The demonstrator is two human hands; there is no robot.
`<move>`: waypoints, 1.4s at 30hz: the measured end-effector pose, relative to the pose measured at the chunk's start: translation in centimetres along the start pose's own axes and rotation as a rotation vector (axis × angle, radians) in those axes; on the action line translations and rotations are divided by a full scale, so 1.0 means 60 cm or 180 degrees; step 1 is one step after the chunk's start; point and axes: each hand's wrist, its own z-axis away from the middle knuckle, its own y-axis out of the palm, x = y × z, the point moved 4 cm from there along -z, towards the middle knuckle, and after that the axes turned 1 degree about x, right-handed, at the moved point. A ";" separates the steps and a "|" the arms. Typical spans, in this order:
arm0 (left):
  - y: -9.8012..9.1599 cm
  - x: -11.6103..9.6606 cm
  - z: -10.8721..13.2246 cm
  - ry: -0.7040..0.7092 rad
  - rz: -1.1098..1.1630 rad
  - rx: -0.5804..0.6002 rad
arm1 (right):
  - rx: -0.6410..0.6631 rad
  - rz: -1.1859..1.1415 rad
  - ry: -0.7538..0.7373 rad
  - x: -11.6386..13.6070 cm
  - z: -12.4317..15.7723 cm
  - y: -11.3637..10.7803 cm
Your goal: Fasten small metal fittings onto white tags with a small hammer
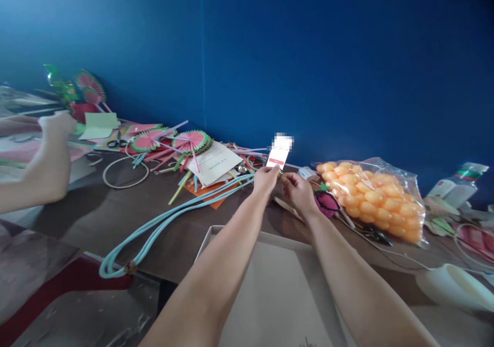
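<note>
My left hand [266, 180] is closed, with its thumb tip at a small gold-coloured piece [280, 173], too small to name exactly. From the right, the fingertips of my right hand [298, 188] pinch at the same piece. Just beyond both hands is a phone [278, 158] with a lit white screen and a red button; whether a hand touches it I cannot tell. A looped bundle of light blue tubing [165, 217], tied at its near end, reaches up to my left wrist. Below my forearms lies an open, shallow cardboard box [278, 280].
Watermelon-patterned paper fans [192, 142], paper sheets [216, 163] and black scissors [117, 141] lie to the left. Another person's arm [54, 157] rests at far left. A bag of orange balls [370, 198], a bottle [459, 185] and a white roll [457, 288] are right. A blue wall stands behind.
</note>
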 end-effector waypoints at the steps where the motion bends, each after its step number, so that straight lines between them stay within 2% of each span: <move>1: 0.000 -0.001 0.000 -0.0001 0.0009 0.0001 | -0.0006 -0.0024 0.0013 0.000 -0.001 0.000; 5: 0.000 -0.002 0.001 -0.0062 0.0057 0.0025 | -0.0056 -0.0147 0.0080 -0.002 -0.002 -0.001; 9: 0.000 -0.002 0.000 -0.0027 0.0061 0.0004 | 0.0068 -0.0206 0.0072 -0.001 0.000 0.002; 22: 0.001 -0.001 -0.001 0.0028 -0.0007 0.0009 | 0.0043 0.0078 -0.0098 0.007 0.003 0.000; 42: 0.001 0.005 -0.011 0.0397 -0.0447 0.0142 | -0.0053 0.0206 -0.0059 0.007 0.002 0.000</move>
